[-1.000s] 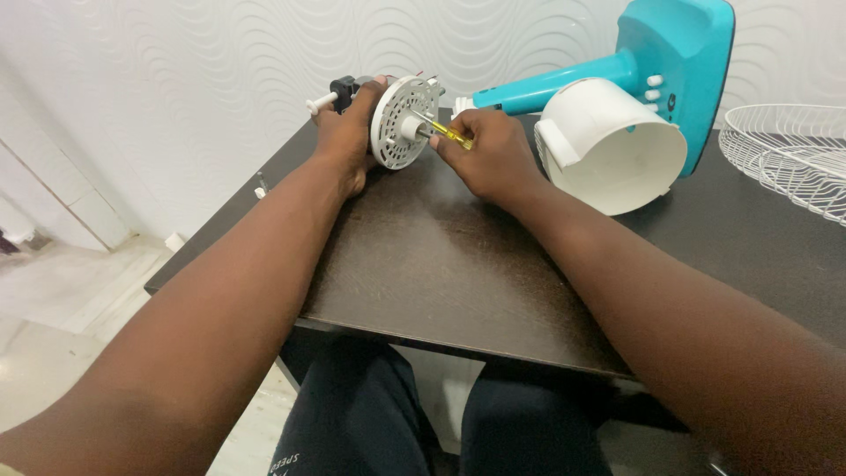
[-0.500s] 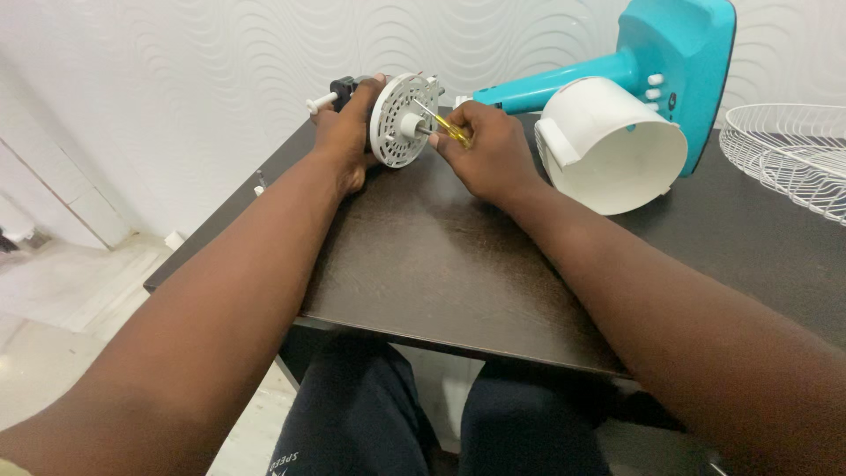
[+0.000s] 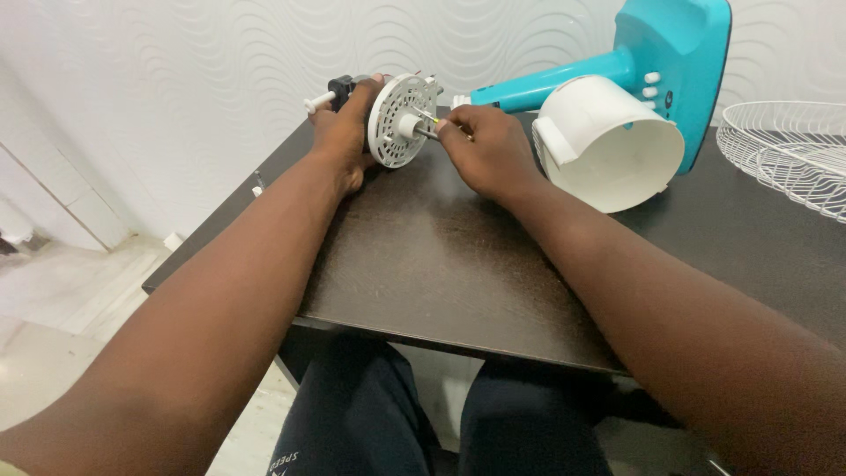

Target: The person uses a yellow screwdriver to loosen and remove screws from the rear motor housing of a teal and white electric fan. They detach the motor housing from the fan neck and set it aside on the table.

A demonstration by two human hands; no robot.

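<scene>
Upper middle of the frame: left hand (image 3: 346,132) wrapped around the back of a fan motor assembly (image 3: 401,119), thumb over the top rim of its round white slotted plate, holding it upright on edge at the far side of the dark brown table (image 3: 441,264). A black part and a white shaft stub (image 3: 319,100) poking out to the left behind the fingers. Just right of the plate, right hand (image 3: 486,154) closed around a small screwdriver (image 3: 429,119) with a yellow handle, mostly hidden in the fist, metal tip pressed against the plate's face beside the white centre hub. Both hands grasping, none released. Upper right: white cylindrical housing (image 3: 608,145) lying on its side, open mouth toward the camera, touching a teal fan stand (image 3: 679,53) laid against the wavy white wall. Far right edge: white wire grille (image 3: 784,150) resting on the table. Bottom centre, under the table edge: dark trousers (image 3: 370,423). Left: pale floor.
</scene>
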